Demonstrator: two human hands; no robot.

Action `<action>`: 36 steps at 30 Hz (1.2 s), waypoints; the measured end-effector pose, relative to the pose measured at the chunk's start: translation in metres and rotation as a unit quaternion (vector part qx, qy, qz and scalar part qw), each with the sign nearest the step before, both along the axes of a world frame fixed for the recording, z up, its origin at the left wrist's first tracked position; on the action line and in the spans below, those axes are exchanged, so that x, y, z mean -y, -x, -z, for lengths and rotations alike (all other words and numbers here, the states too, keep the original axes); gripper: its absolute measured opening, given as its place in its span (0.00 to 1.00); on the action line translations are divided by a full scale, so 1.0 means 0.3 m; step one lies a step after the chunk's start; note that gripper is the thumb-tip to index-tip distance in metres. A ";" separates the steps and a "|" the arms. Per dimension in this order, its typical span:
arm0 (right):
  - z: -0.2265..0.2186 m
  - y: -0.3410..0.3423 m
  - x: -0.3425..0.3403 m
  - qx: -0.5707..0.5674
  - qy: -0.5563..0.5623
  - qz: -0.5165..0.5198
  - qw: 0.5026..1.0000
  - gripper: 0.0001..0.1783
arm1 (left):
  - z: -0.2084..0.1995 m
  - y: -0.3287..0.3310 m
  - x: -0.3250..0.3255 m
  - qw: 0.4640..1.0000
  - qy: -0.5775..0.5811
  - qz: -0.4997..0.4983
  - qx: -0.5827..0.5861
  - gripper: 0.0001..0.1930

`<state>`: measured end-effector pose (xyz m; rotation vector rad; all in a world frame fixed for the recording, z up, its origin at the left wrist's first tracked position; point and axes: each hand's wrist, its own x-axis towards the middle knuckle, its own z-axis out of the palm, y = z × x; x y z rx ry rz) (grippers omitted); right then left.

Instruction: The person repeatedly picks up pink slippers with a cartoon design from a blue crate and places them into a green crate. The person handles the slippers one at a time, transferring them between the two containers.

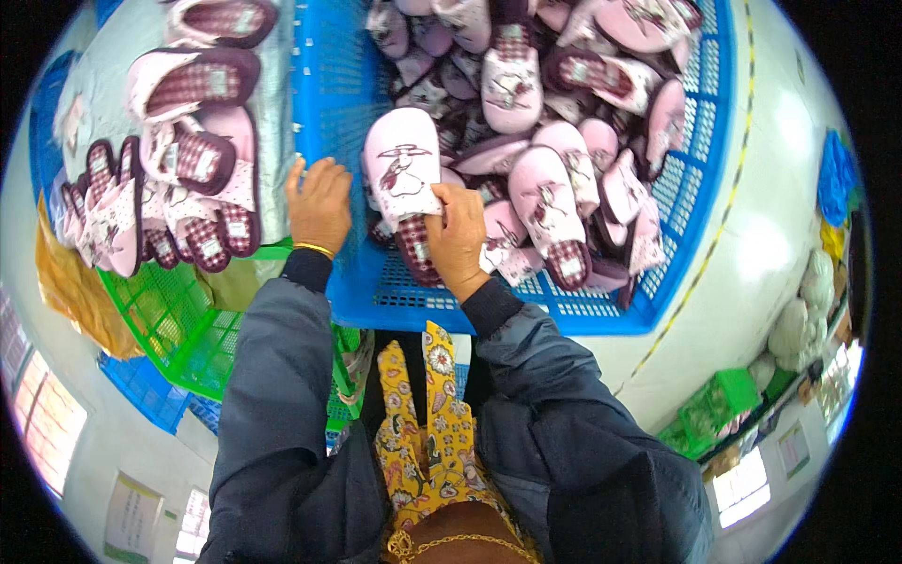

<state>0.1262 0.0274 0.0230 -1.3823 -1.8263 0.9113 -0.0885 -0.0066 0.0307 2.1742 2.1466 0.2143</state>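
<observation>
Head view: pink slipper (pixel 401 160), toe pointing away, long axis leaning slightly left; cartoon-printed upper, maroon checked insole (pixel 414 249). Right hand (pixel 458 230): fingers clamped on slipper; left hand (pixel 318 205): fingers apart.

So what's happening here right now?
A person's right hand grips a pink slipper with a checked inside, over a blue basket heaped with similar slippers. The left hand holds no slipper and is at the basket's left edge. More slippers lie on a pale surface to the left, with a green crate nearer the person.
</observation>
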 end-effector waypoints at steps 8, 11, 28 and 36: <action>-0.196 -0.280 0.142 0.015 -0.002 0.037 0.999 0.17 | -0.016 -0.001 -0.001 1.000 -0.007 0.004 0.003 0.11; -0.167 -0.407 0.151 0.097 0.025 0.047 0.994 0.15 | -0.016 -0.005 -0.003 1.000 0.000 0.008 -0.005 0.11; -0.069 -0.537 0.116 0.154 0.023 -0.025 0.988 0.18 | 0.013 0.001 0.000 1.000 -0.003 0.013 -0.002 0.10; -0.262 -0.480 0.039 0.136 0.050 -0.053 0.988 0.23 | -0.017 0.000 -0.008 1.000 -0.010 -0.004 0.008 0.09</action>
